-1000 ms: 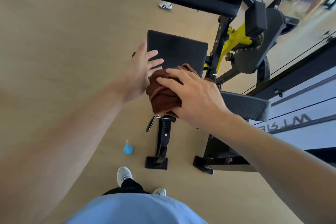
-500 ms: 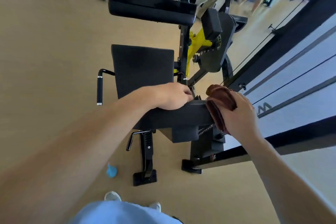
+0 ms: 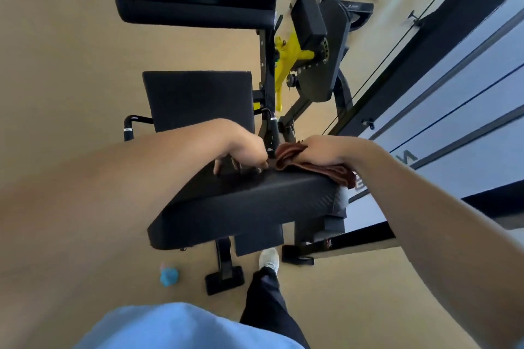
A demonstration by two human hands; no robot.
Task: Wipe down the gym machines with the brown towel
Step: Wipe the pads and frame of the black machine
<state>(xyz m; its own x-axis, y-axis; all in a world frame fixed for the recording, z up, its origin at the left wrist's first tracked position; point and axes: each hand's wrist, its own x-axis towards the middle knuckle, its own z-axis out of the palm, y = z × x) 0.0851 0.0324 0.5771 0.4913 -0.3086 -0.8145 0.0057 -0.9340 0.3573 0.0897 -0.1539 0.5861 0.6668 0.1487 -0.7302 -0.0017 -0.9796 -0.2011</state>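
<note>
Black padded backrest (image 3: 255, 201) nearest, mid-wipe. Right hand (image 3: 326, 150) at 3 o'clock, grip clenching brown towel (image 3: 317, 168) on pad's far edge. Left hand (image 3: 246, 150) braces pad, fingers curled, nothing held. Seat (image 3: 198, 99), upper pad (image 3: 195, 5) at 12 o'clock likely remaining.

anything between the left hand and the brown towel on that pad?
Head view: nothing; a narrow strip of bare black pad separates left hand from brown towel, under right hand.

Both bare arms reach forward and meet near the middle. The left hand (image 3: 246, 150) bends down at the wrist, fingers curled and pointing downward. Just to its right, the right hand (image 3: 326, 151) lies palm down, fingers closed over bunched cloth.
</note>
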